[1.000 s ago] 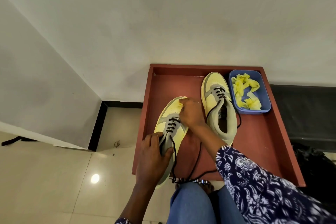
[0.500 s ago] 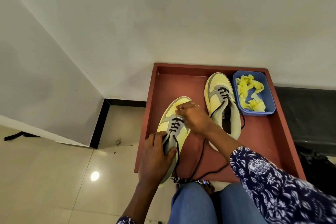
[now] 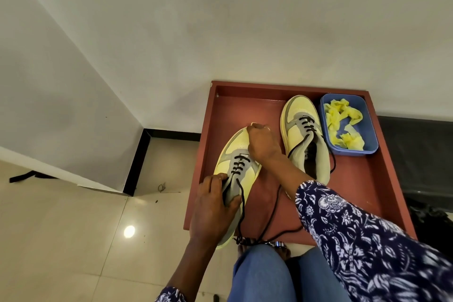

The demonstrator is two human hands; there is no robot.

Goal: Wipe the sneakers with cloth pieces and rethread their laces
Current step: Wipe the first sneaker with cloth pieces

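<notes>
Two yellow and grey sneakers with black laces lie on a red-brown tray [image 3: 353, 186]. My left hand [image 3: 213, 206] grips the near sneaker [image 3: 236, 154] by its grey heel and tongue part. My right hand [image 3: 261, 141] presses a small pale yellow cloth piece [image 3: 252, 124] on that sneaker's toe; most of the cloth is hidden under the fingers. The sneaker's loose lace [image 3: 272, 213] trails down off the tray's front edge. The second sneaker [image 3: 302, 135] lies untouched to the right.
A blue tub [image 3: 370, 125] of yellow cloth pieces [image 3: 343, 125] sits in the tray's back right corner. A white wall stands behind and to the left. The tiled floor [image 3: 73, 228] lies left of the tray, my blue-jeaned knees [image 3: 267, 274] below it, dark furniture [image 3: 421, 152] at right.
My right hand slid back along the toe toward the laces and has now moved forward to the toe tip again. The left hand kept its grip on the sneaker.
</notes>
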